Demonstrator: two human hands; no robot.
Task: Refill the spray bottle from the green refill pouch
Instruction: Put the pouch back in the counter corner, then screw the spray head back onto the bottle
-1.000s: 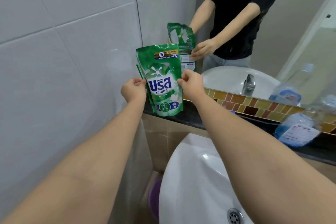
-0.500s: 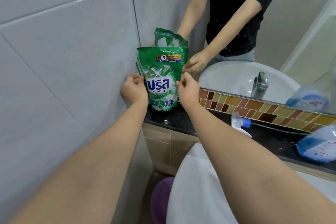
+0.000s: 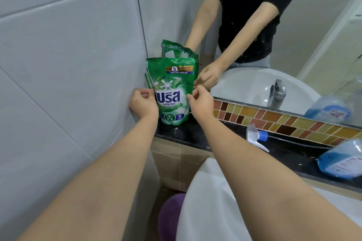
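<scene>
Your left hand and right hand each pinch a side edge of the glossy green plastic refill pouch, upright on the black stone tabletop, in the tiled corner.

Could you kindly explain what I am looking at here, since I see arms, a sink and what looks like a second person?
There is no machine: a person wears a camera on the head, looking forward and down, so the two bare arms are their own. The "second person" is their reflection in the mirror above the ledge. The left hand and right hand pinch the side edges of the green refill pouch, which stands upright on the dark ledge in the corner by the tiled wall. Further right on the ledge lie the spray trigger head, off its bottle, and the spray bottle with blue liquid, on its side. Below are the white basin and a purple tub.
</scene>
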